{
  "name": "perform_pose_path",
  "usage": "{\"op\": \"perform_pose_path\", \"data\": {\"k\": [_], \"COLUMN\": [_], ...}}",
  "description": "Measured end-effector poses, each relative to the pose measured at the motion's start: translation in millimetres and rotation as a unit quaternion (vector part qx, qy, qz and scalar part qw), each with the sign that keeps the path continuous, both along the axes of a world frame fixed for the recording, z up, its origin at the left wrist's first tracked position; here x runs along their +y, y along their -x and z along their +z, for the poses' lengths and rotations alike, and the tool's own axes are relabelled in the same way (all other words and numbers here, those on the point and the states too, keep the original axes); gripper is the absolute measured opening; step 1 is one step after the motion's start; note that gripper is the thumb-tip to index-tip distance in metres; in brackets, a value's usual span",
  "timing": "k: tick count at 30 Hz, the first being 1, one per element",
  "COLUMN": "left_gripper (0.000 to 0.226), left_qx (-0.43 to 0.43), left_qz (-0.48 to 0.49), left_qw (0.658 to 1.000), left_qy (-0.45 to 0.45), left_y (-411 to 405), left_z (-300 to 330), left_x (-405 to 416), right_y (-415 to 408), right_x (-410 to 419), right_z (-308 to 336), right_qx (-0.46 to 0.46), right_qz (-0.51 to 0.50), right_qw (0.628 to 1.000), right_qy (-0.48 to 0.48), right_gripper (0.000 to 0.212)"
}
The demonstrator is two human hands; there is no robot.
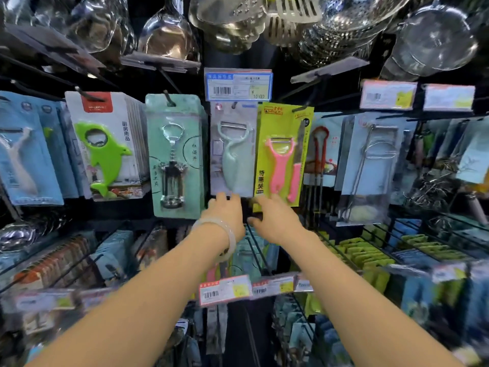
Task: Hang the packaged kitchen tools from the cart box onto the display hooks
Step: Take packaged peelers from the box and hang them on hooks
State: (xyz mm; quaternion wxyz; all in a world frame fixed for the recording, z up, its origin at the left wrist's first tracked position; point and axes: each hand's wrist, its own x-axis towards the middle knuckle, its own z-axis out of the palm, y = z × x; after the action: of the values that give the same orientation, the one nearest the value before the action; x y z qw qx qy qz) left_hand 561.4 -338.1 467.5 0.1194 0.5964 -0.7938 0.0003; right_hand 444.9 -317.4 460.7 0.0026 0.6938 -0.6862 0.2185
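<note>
Under the hanging peeler pack (232, 152), left hand (225, 215) and right hand (275, 218), fingers touching its bottom edge.

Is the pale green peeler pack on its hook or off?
On. The pale green peeler pack hangs from a hook; the left hand touches its bottom edge.

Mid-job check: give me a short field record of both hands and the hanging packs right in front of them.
left hand: left hand with a pale bangle, fingertips at the bottom edge of the grey card pack with the pale mint peeler
right hand: right hand, fingers spread, at the lower edge of the yellow card pack with the pink peeler and knife
pack state: both hang on hooks, side by side
tag above: blue-bordered price label
left neighbour: green card pack with the metal corkscrew
</note>
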Motion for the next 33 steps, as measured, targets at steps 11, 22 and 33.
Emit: {"op": "perform_pose_path", "data": {"k": [11, 22, 33], "left_gripper": [0.056, 0.059, 0.058], "left_qx": [-0.11, -0.152, -0.22], "left_qz": [-0.058, -0.165, -0.259], "left_qw": [0.991, 0.967, 0.919], "left_qy": [-0.041, -0.124, -0.198], "left_y": [98.0, 221.5, 329.6], "left_z": [-34.5, -119.3, -194.5], "left_x": [94.3, 212.7, 293.4], "right_y": [138.9, 283.4, 367.7], "right_x": [116.9, 288.9, 396.8], "right_z": [-74.1, -156.6, -223.0], "right_qx": [0.071, 0.013, -0.052], "right_qz": [-0.142, -0.263, -0.349], "right_qw": [0.974, 0.933, 0.876], "right_qy": [-0.164, -0.247, -0.329], "right_gripper": [0.055, 0.046, 0.051]}}
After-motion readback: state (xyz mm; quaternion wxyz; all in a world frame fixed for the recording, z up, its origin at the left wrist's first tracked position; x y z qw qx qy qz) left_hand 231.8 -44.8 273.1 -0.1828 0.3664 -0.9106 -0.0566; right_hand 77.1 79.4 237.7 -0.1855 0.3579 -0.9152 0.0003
